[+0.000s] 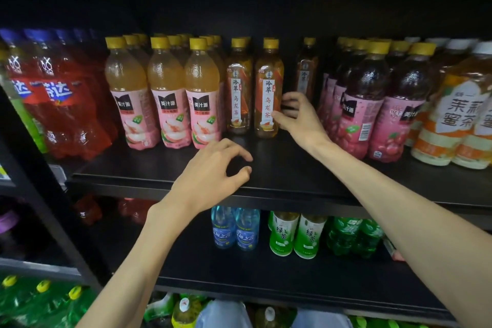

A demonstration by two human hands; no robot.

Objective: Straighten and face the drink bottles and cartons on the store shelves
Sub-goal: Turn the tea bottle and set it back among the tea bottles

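**Oolong bottle at the right hand could tip or twist off face**

Nearest the camera, the left hand [213, 168] hovers over the front lip of the upper shelf [279, 168], fingers loosely curled with thumb and forefinger close together but holding nothing. A little deeper in, the right hand [298, 114] reaches to the right-hand oolong tea bottle [269, 88]; its thumb tip touches the lower label and the fingers curve round the bottle's far side, spread wide enough that I cannot tell whether they actually press on it.

The risk, as I judge it: the contact sits low and to one side on a tall, narrow bottle, so a sideways push could rock it into the left oolong tea bottle [238, 88] just beside it, or a turn could swing the label away from the aisle. On its other side is a gap, so nothing would stop a fall to the right.

The bottle stands upright, long axis vertical, yellow cap up, its white label strip facing straight out toward the camera. It sits mid-shelf, set back from the front edge, roughly level with the peach juice bottles [165, 93] to its left.

Farther back, a third oolong bottle [307, 74] stands alone deep in the gap, upright too, not pulled forward.
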